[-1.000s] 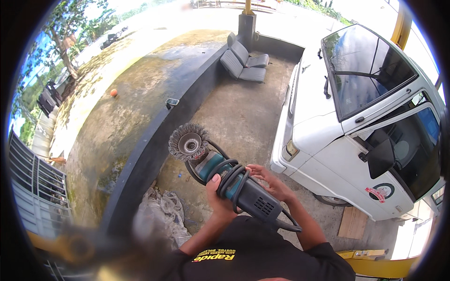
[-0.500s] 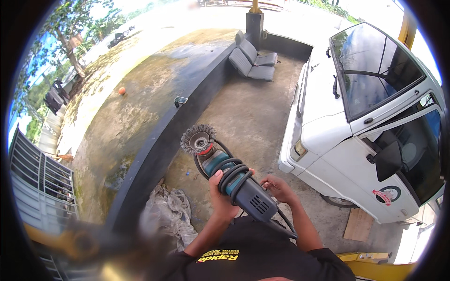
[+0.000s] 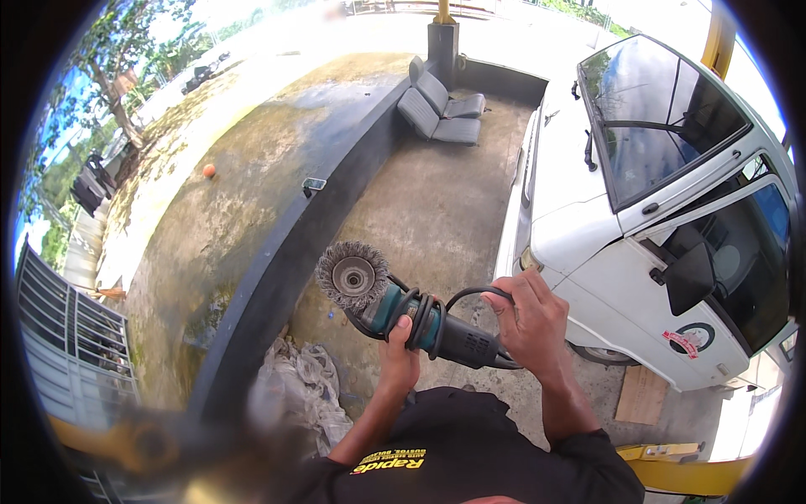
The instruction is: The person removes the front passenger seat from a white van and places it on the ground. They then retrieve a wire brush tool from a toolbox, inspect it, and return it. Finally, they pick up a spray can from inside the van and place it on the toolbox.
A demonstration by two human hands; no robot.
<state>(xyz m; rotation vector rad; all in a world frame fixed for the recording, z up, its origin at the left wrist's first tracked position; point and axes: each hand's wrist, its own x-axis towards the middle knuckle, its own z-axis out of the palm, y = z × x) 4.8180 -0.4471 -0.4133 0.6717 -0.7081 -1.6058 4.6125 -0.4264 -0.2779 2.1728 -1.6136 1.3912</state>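
Observation:
My left hand (image 3: 400, 357) is closed round the body of a teal and black angle grinder (image 3: 462, 340), thumb on top. A round wire cup brush (image 3: 353, 275) is fitted at its head, facing up and to the left. The black power cord (image 3: 413, 317) is wound in several loops about the grinder's middle. Above the grinder's rear end, my right hand (image 3: 535, 319) pinches a bowed length of that cord, which stands away from the body. Part of the cord near my right palm is hidden.
A white van (image 3: 604, 244) stands at the right. Two grey car seats (image 3: 445, 118) lie by the low dark wall (image 3: 277, 244), which carries a small phone-like device (image 3: 313, 186). Crumpled plastic sheeting (image 3: 302, 386) lies at lower left, a wooden board (image 3: 641, 396) near the van's wheel.
My right hand has risen from beside the grinder's rear end, drawing a stretch of cord up. The grinder has turned in my left hand, its brush now showing more face-on.

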